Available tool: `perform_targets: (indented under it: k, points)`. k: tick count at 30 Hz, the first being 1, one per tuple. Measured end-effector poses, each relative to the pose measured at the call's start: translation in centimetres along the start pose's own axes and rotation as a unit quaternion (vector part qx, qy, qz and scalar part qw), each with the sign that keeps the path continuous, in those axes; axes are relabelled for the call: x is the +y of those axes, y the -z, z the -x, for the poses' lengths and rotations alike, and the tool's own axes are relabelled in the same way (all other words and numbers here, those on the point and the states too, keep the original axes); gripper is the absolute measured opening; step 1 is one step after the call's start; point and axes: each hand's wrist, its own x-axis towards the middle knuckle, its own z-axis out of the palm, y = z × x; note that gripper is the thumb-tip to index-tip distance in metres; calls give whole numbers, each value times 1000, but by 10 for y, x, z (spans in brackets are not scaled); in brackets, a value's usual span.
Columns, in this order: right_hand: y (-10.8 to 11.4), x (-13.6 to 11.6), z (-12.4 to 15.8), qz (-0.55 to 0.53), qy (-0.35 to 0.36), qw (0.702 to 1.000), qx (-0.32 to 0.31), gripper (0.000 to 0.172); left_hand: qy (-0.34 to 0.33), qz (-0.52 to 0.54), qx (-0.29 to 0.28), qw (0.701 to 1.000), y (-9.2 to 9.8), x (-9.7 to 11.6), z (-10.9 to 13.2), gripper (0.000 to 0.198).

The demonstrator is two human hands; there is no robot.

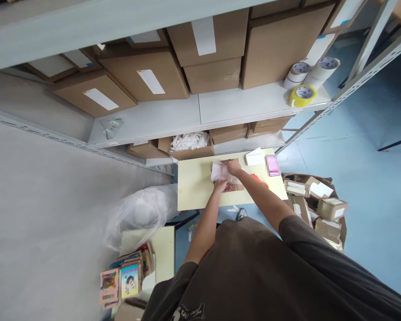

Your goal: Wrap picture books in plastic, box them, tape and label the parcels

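On the pale yellow table (194,196) lies a flat brown item with a striped edge (235,187); its kind is too small to tell. A whitish, partly see-through sheet (218,172) covers much of it. My left hand (220,186) is closed at the sheet's near edge, fingers curled against the brown item. Above and to the right, my right hand (234,167) is closed on the sheet's far edge. A white paper piece (254,157) and a pink item (272,165) lie at the table's far right. Something red-orange (258,179) shows partly behind my right forearm.
Ahead stands a metal shelf (220,106) with cardboard boxes (214,40) and tape rolls (302,94). An open box of white pieces (191,141) sits lower. Packed parcels (330,209) are at right; clear plastic wrap (143,209) and a book stack (129,280) at left.
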Motion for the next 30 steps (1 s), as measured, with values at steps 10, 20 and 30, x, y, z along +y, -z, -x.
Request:
perform_targets:
  k: [10, 20, 30]
  points:
    - [-11, 7, 27, 15, 19, 999, 32, 46, -270, -335, 133, 893, 61, -7, 12, 34]
    - [-46, 42, 82, -88, 40, 992, 86, 47, -337, -436, -7, 834, 79, -44, 0, 68]
    - [-78, 24, 115, -126, 72, 986, 78, 32, -352, -384, 4, 854, 133, -55, -8, 34]
